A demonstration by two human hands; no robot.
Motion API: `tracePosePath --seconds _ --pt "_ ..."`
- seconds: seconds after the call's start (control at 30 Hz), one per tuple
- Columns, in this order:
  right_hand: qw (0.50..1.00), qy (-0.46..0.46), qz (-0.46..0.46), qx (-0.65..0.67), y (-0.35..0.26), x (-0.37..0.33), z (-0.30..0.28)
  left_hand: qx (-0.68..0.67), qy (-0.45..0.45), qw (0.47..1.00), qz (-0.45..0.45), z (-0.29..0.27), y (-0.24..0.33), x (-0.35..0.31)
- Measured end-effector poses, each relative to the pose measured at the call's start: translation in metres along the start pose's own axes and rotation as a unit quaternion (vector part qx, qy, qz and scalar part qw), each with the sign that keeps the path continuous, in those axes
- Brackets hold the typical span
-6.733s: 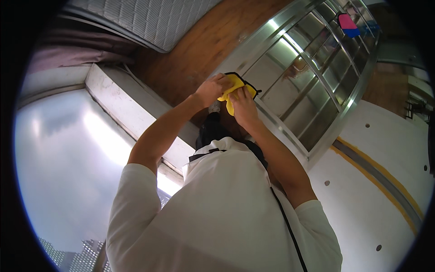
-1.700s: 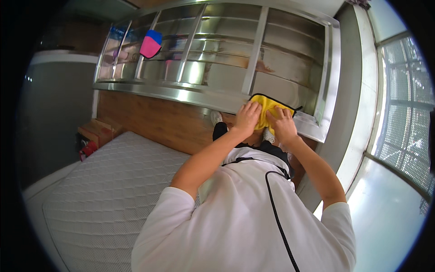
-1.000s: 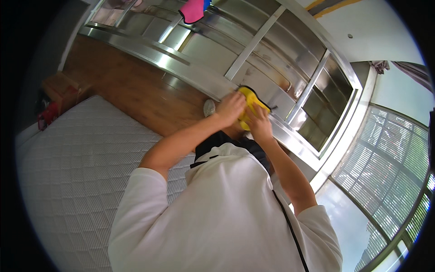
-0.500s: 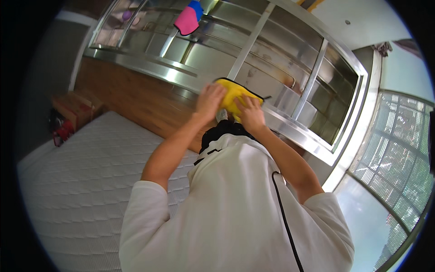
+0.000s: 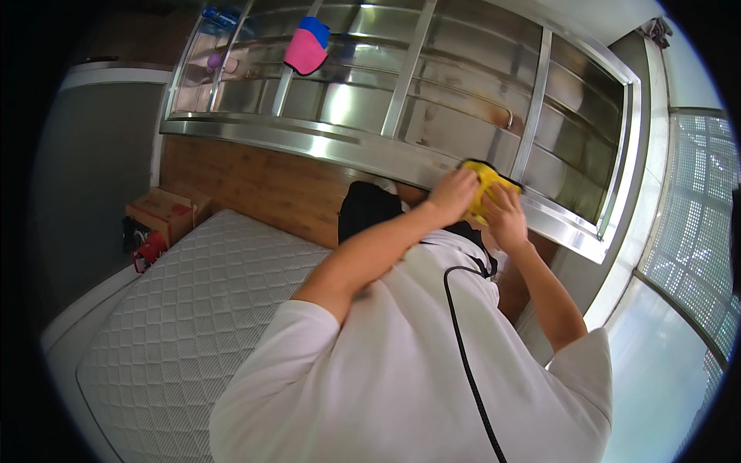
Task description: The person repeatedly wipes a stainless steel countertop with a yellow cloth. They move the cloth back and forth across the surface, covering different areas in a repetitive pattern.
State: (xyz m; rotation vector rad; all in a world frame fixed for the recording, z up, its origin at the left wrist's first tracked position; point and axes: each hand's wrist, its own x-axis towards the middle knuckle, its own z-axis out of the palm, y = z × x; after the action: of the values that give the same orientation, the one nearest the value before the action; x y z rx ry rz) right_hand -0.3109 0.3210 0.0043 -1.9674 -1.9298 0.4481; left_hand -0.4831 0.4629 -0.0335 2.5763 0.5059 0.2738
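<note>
Both hands hold a yellow cloth [image 5: 484, 179] with dark edging, bunched in front of my waist. My left hand [image 5: 454, 196] grips its left side, fingers curled over it. My right hand [image 5: 506, 219] has its fingers bent around the right side. Just beyond the cloth runs the front rail of a metal-framed cabinet [image 5: 340, 150] with glassy, reflective panels. I cannot tell whether the cloth touches the rail. Farther off, a pink and blue cloth [image 5: 306, 51] with dark trim lies over one of the cabinet's bars.
A pale quilted mattress [image 5: 193, 309] lies at my left. Past its far corner stands a cardboard box [image 5: 164, 212] beside a red object [image 5: 150, 248]. Wooden flooring [image 5: 255, 176] runs along the cabinet. A window with a mesh screen [image 5: 687, 208] is at the right.
Both hands and the yellow cloth have moved right along the cabinet front. The cloth is now more bunched up. My view has turned, so the mattress and cabinet sit differently.
</note>
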Motion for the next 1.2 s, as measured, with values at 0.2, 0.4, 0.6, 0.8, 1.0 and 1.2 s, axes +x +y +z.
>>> tracePosePath --seconds 0.2,0.4,0.6,0.8,1.0,1.2 --pt "0.999 -0.008 0.027 -0.02 0.0 0.005 -0.001 0.0 -0.049 0.999 0.006 -0.026 -0.017 -0.007" --pt "0.999 -0.037 -0.011 -0.019 -0.103 0.109 0.061 -0.015 -0.002 0.999 -0.032 -0.104 -0.142 -0.095" --pt "0.988 -0.123 -0.077 -0.045 -0.251 0.271 0.137 0.115 -0.044 0.972 -0.2 -0.238 -0.309 -0.206" --pt "0.992 -0.073 -0.103 -0.014 -0.359 0.373 0.208 0.08 0.0 0.979 -0.188 -0.289 -0.386 -0.243" --pt "0.999 -0.047 -0.027 0.006 -0.297 0.293 0.177 0.006 0.009 0.997 -0.078 -0.232 -0.356 -0.209" --pt "0.996 -0.066 0.038 -0.054 -0.222 0.205 0.104 0.079 -0.008 0.996 0.027 -0.164 -0.251 -0.138"
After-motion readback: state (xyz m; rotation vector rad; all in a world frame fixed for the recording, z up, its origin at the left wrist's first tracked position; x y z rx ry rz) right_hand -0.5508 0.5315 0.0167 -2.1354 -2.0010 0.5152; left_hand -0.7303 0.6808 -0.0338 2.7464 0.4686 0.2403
